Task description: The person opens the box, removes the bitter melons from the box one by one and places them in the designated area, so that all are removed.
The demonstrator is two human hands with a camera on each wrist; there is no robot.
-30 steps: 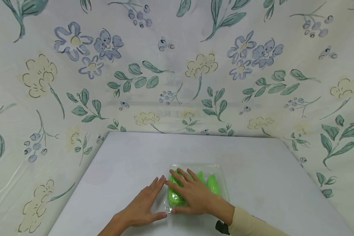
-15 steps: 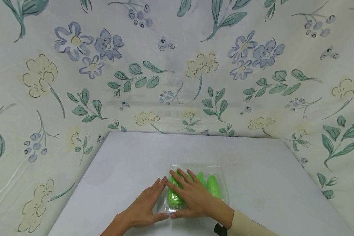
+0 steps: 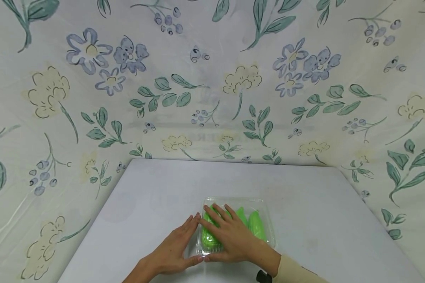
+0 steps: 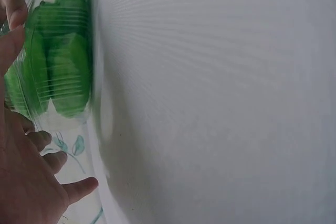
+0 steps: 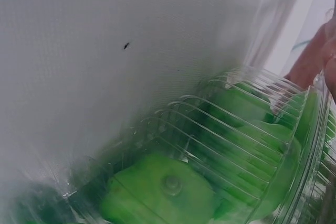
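A clear plastic clamshell box (image 3: 268, 216) stands on the table with its lid down. Through its ribbed wall several bright green, elongated pieces (image 3: 256, 225) show; their exact kind is unclear. My right hand (image 3: 236, 240) rests on the lid's left part, fingers spread and straight, covering some of the contents. Along the box's left side lies my left hand (image 3: 173, 250), with straight fingers at its edge. Both thumbs meet near the front left corner. In the left wrist view, green pieces (image 4: 71, 72) press close to the box wall; the right wrist view shows a rounded green end (image 5: 157, 187).
The white table (image 3: 156, 188) extends around the box on every side. A floral-patterned sheet (image 3: 212, 98) hangs behind the table and at its sides. Beside the right sleeve (image 3: 297, 269) a small black object (image 3: 263, 276) shows at the wrist.
Both thumbs have shifted slightly toward each other at the box's front left corner. Otherwise the hands and the box stay in place.
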